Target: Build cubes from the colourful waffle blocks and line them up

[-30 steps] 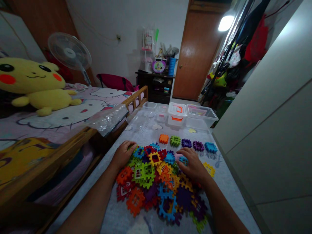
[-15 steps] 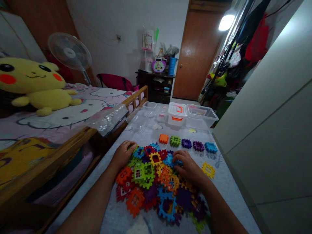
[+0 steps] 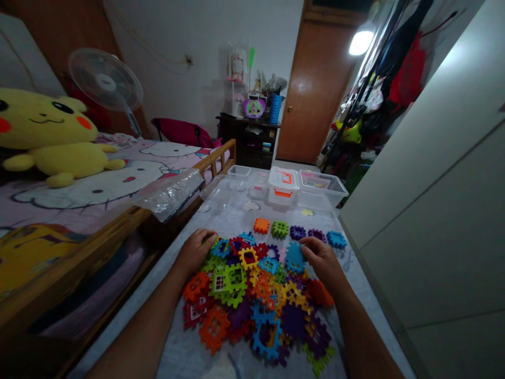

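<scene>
A heap of colourful plastic pieces with toothed edges lies on the cloth-covered table, with green (image 3: 228,284), yellow (image 3: 248,259) and orange (image 3: 214,329) ones among them. My left hand (image 3: 196,252) rests at the heap's far left edge, its fingers curled over green pieces; whether it grips one is hidden. At the heap's right side, my right hand (image 3: 321,258) pinches a blue piece (image 3: 295,257) at its right edge. Beyond the heap stands a row of orange (image 3: 261,226), green (image 3: 280,229), purple (image 3: 298,232) and blue (image 3: 336,239) blocks.
Clear plastic boxes (image 3: 321,184) and a lidded box with orange clasps (image 3: 283,185) stand at the table's far end. A wooden bed rail (image 3: 118,226) runs along the left, with a yellow plush toy (image 3: 63,137) behind it. A pale cabinet (image 3: 445,210) borders the right.
My right hand has moved right and now holds a blue piece raised from the heap. The yellow piece that lay right of the hand is no longer visible. The view has shifted slightly.
</scene>
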`<move>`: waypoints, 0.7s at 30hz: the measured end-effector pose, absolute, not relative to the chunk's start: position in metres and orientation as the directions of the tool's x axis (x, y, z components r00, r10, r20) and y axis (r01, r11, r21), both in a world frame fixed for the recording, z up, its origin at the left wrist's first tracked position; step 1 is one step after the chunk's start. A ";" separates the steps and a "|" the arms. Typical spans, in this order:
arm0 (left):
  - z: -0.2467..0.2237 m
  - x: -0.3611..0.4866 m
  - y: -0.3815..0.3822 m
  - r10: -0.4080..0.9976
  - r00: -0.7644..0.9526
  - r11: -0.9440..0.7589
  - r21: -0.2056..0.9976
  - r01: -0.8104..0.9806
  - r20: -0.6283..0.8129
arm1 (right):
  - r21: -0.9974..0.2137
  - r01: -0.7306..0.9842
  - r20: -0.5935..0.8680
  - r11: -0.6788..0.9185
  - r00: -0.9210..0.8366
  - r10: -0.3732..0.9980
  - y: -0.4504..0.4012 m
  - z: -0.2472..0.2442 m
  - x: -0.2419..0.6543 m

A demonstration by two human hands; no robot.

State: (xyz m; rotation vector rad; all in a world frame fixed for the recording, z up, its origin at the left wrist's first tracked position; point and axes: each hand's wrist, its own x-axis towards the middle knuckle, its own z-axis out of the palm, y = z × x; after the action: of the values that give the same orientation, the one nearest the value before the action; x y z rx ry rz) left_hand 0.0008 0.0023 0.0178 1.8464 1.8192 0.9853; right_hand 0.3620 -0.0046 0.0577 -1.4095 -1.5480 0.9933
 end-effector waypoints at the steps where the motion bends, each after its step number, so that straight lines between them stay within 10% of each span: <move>1: 0.018 0.001 0.002 0.972 -0.073 -0.103 0.689 0.718 0.222 | -0.924 0.379 0.023 0.051 -0.077 0.997 -0.004 0.056 0.364; 10: 0.017 0.001 0.002 0.972 -0.078 -0.099 0.688 0.719 0.221 | -0.568 0.801 0.117 0.190 -0.150 0.982 -0.001 0.043 0.370; 21: 0.018 0.001 0.003 0.975 -0.072 -0.098 0.691 0.716 0.212 | -0.442 0.847 0.000 0.294 -0.328 0.945 -0.015 0.051 0.363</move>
State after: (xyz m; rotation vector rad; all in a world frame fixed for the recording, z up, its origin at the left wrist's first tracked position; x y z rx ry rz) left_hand 0.0014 0.0026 0.0180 1.8447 1.8168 0.9738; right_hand 0.3630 -0.0149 0.0513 -1.6393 -2.3034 0.5376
